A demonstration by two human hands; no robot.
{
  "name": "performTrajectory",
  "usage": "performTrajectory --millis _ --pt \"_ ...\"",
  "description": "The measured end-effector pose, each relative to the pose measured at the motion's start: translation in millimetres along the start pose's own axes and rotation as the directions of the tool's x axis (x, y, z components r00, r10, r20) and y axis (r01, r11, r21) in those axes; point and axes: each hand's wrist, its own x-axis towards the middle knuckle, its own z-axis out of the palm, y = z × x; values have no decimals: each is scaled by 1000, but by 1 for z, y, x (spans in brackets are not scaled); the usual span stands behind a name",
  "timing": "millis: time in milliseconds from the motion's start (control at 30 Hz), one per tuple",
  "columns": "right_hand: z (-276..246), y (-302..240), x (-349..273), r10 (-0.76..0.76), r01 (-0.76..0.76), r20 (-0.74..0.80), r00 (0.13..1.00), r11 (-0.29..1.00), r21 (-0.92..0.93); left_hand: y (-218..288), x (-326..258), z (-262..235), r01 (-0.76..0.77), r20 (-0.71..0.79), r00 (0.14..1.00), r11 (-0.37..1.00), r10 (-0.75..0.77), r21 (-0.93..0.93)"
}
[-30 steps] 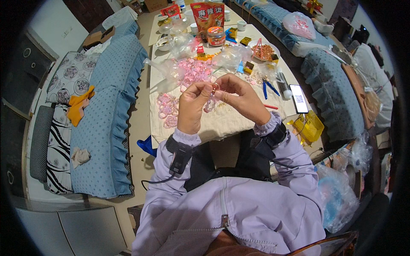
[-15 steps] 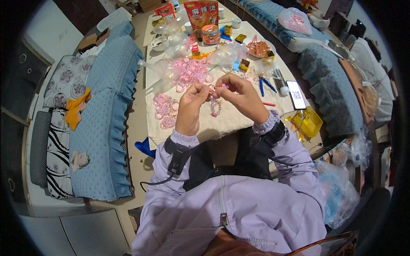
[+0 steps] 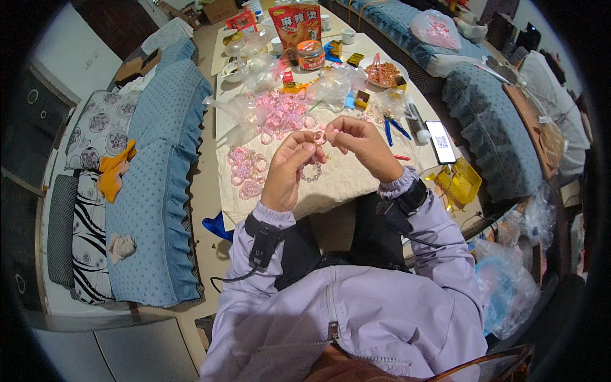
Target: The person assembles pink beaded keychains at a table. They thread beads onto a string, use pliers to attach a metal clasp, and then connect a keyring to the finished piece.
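Over the near part of the table, my two hands meet at a pink beaded bracelet (image 3: 311, 170). My left hand (image 3: 290, 164) is closed, its thumb and fingers pinching the upper part, while a loop of round beads hangs below. Close beside it my right hand (image 3: 361, 143) is closed too, fingertips pinched at the top end of the beads; the exact joint between the fingers is too small to make out. To the left lies a pile of finished-looking pink bracelets (image 3: 247, 167). Beyond my hands is a larger heap of pink beaded strands (image 3: 283, 113).
Blue-handled pliers (image 3: 396, 129), a red pen-like tool (image 3: 401, 157) and a lit phone (image 3: 440, 142) lie to the right, near a yellow plastic basket (image 3: 459, 184). Farther back stand an orange-lidded jar (image 3: 310, 56), a red food packet (image 3: 296, 28) and a plate of small brown pieces (image 3: 386, 72).
My hands have shifted slightly, the left turning so its fingers cover more of the bracelet. The hanging bead loop has moved a little left and opened rounder.
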Motion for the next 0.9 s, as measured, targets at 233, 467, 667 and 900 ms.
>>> performTrajectory --millis 233,467,667,900 --pt "-2 3 0 22 -23 22 1000 998 53 -3 -1 1 -26 -20 999 993 28 112" --pt "-4 4 -3 7 -9 55 998 1000 28 -7 -1 1 -83 -81 992 985 96 150" --pt "-5 -4 -5 -45 49 56 997 997 -67 -7 0 0 -55 -57 996 984 65 168" --pt "-8 1 -4 25 -25 67 997 1000 -1 -6 -1 2 -25 -23 999 989 28 148"
